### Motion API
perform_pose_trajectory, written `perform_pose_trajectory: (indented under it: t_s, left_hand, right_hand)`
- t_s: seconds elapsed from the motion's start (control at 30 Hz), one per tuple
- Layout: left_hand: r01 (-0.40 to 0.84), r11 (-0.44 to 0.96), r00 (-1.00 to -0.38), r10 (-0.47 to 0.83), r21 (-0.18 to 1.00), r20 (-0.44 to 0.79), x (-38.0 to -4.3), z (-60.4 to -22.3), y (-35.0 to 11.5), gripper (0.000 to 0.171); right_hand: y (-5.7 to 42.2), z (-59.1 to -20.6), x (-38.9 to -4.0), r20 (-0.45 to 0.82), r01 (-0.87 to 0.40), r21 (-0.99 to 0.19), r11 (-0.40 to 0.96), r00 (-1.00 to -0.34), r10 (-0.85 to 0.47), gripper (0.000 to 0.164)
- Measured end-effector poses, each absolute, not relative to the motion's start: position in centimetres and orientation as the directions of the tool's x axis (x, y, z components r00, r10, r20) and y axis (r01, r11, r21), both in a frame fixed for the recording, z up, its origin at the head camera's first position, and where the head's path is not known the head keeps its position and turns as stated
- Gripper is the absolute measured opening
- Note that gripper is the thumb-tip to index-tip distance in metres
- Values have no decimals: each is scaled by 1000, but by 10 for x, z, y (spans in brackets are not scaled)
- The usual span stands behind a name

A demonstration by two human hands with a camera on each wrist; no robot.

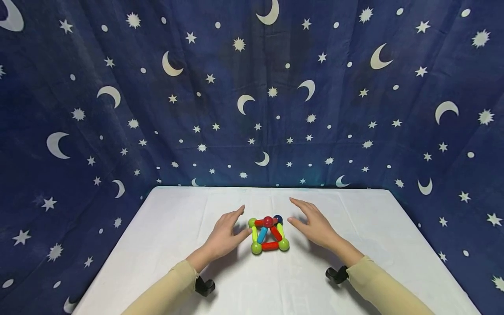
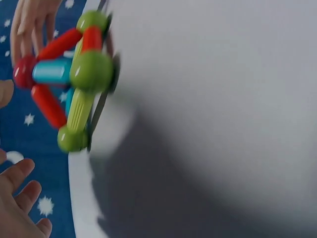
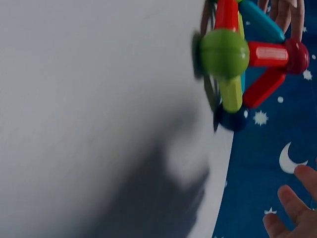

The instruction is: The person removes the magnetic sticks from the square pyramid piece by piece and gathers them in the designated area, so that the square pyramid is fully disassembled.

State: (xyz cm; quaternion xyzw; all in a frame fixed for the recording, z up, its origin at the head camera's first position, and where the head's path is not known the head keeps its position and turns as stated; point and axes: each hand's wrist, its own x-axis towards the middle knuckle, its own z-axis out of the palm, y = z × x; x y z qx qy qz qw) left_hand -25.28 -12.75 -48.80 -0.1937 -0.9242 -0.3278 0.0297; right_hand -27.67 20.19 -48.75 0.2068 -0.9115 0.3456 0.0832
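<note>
A small pyramid of magnetic rods and balls (image 1: 262,234) stands on the table between the two hands. Its top is a red ball (image 1: 267,222); the base corners are green balls (image 2: 92,71) and one dark blue ball (image 3: 234,119). Red, yellow-green and blue rods link them. At its left side the left hand (image 1: 226,232) is held with fingers extended, the thumb tip right by the left rod. On the other side the right hand (image 1: 316,225) hovers with fingers spread loosely, a small gap from the pyramid. Neither hand grips anything.
A white-covered table (image 1: 177,214) lies under the hands. Behind and beside it hangs a dark blue curtain (image 1: 220,162) with moons and stars. Black wrist mounts (image 1: 205,286) sit below both sleeves.
</note>
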Motion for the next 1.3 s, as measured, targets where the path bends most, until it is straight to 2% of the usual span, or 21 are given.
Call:
perform_pose_trajectory:
  t_s: [0.2,0.4,0.63,1.03,1.3]
  left_hand:
    - [322,620,-935,328,715,136,-244,-493,-109,79]
    - [279,573,-950,284,770,133,-243,-501,-97,72]
    - [300,568,-949,263,767,176,-244,-508,-85,65]
    - [336,576,-940,257,746,225,-248,-513,-77,54]
    - [276,523,-955,246,807,167,-258,-511,-83,42]
  right_hand:
    - [184,-487,-278,254,-411,-682,605,-909,-331,62]
    - [172,-487,-284,226,-398,-751,527,-905,-361,51]
    - [166,-485,-287,151,-354,-797,490,-901,-406,48]
    - [156,-488,-291,129,-355,-815,457,-881,-455,44]
    - [145,-493,-296,133,-342,-804,486,-901,-413,36]
